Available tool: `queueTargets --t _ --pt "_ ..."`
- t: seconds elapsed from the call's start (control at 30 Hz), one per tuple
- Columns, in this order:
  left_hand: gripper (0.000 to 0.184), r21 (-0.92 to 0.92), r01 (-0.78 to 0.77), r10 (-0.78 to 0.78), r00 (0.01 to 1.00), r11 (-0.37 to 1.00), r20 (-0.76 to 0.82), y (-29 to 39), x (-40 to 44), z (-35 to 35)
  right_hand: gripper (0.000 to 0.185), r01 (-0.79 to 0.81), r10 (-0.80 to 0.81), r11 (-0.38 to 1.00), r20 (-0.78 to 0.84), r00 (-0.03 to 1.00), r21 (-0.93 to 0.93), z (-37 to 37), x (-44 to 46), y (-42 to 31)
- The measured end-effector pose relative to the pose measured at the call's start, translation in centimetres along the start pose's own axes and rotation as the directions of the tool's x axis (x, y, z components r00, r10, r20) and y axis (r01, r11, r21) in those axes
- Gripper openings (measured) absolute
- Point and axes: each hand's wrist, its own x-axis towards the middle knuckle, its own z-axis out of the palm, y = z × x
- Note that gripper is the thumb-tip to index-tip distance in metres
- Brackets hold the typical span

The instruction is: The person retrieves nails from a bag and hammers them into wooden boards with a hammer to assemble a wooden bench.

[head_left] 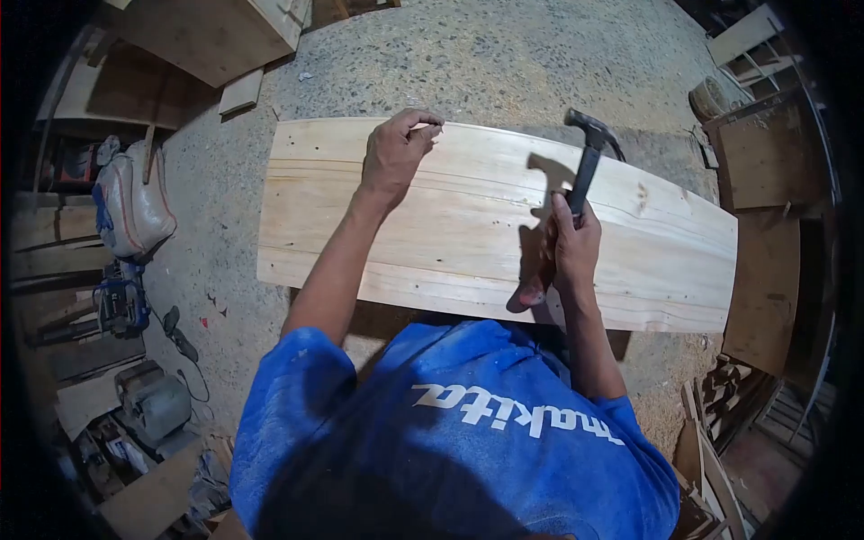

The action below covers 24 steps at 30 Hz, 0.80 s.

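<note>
A long pale wooden panel (468, 207), joined from several boards and marked with small dark spots, lies in front of me. My right hand (576, 243) grips a claw hammer (587, 166) by its handle, with the dark head raised above the panel and its shadow falling on the wood. At the panel's far edge, left of the middle, my left hand (396, 157) is closed, thumb and forefinger pinched together. Whatever sits between those fingertips is too small to make out.
Speckled floor (432, 63) with sawdust surrounds the panel. On the left are a stuffed white sack (135, 202), a blue power tool (123, 297) and a wooden cabinet (207, 36). Brown boards (760, 288) lean at the right, above a pile of wood offcuts (724, 387).
</note>
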Motion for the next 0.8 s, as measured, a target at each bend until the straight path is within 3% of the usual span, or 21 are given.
queueTargets --t 0.07,0.17,0.23,0.33,0.4,0.5,0.57,0.73,0.8 --pt "0.012 -0.053 -0.013 0.015 0.999 0.999 0.046 -0.6 0.4 0.9 0.028 0.035 -0.031 0.995 0.037 0.999 -0.092 0.3 0.0 -0.4" --pt "0.015 0.006 -0.114 0.113 0.992 0.994 0.047 -1.5 1.1 2.3 0.029 0.073 -0.063 0.99 0.081 0.995 -0.125 0.2 0.0 -0.5" --pt "0.015 0.179 -0.119 0.112 0.993 0.977 0.048 -1.2 0.9 2.2 0.031 0.111 -0.093 0.979 0.111 0.989 -0.174 0.0 -0.3 -0.4" --pt "0.015 0.134 -0.112 0.107 0.993 0.985 0.042 -1.6 0.8 2.4 0.033 0.198 -0.167 0.939 0.129 0.977 -0.28 -0.3 0.4 0.4" --pt "0.015 0.132 -0.116 0.111 0.993 0.984 0.046 -1.9 0.8 2.5 0.034 0.136 -0.102 0.949 0.129 0.986 -0.285 0.2 -0.1 -1.1" --pt "0.015 0.131 -0.128 0.121 0.991 0.983 0.054 -2.2 0.8 2.4 0.034 0.245 -0.192 0.891 0.171 0.966 -0.381 0.5 0.5 -1.8" --pt "0.015 0.124 -0.135 0.129 0.99 0.983 0.057 -2.1 0.8 2.4 0.04 0.415 -0.349 0.784 0.226 0.91 -0.461 0.9 0.5 -2.9" --pt "0.014 0.253 -0.187 0.169 0.981 0.949 0.095 -0.8 0.5 1.8 0.063 0.591 -0.462 0.614 0.369 0.806 -0.523 2.8 -1.2 -7.8" --pt "0.015 0.27 -0.134 0.118 0.99 0.953 0.077 -0.6 0.5 2.0 0.068 0.748 -0.634 0.484 0.407 0.657 -0.454 3.4 -1.2 -8.2"
